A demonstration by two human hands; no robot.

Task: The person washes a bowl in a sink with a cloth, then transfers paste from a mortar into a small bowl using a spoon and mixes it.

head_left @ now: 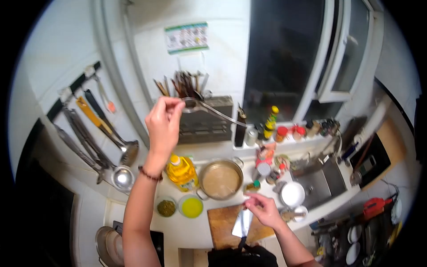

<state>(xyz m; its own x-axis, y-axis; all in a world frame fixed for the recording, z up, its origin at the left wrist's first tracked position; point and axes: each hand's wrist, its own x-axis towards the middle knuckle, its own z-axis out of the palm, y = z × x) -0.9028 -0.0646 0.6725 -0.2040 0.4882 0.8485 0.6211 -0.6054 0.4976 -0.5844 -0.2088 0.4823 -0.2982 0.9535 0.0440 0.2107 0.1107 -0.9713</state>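
Observation:
My left hand [164, 118] is raised in front of the knife block, its fingertips pinching the bowl end of a metal spoon [213, 111] whose thin handle points right. Below, my right hand [263, 208] hovers over the wooden cutting board [218, 227], thumb and forefinger close together; whether anything small is between them I cannot make out. A knife [242, 224] with a wide blade lies on the board beneath that hand. Behind the board stands a metal pot [220, 179] of cloudy liquid. Left of it are an oil bottle [182, 173], a green-yellow bowl [192, 207] and a bowl of dark green bits [166, 207].
Ladles and spatulas [100, 133] hang on the left wall. Seasoning bottles [270, 122] line the window ledge. A white bowl [292, 194] stands near the sink [324, 182] at the right. Another pan [109, 244] sits at lower left.

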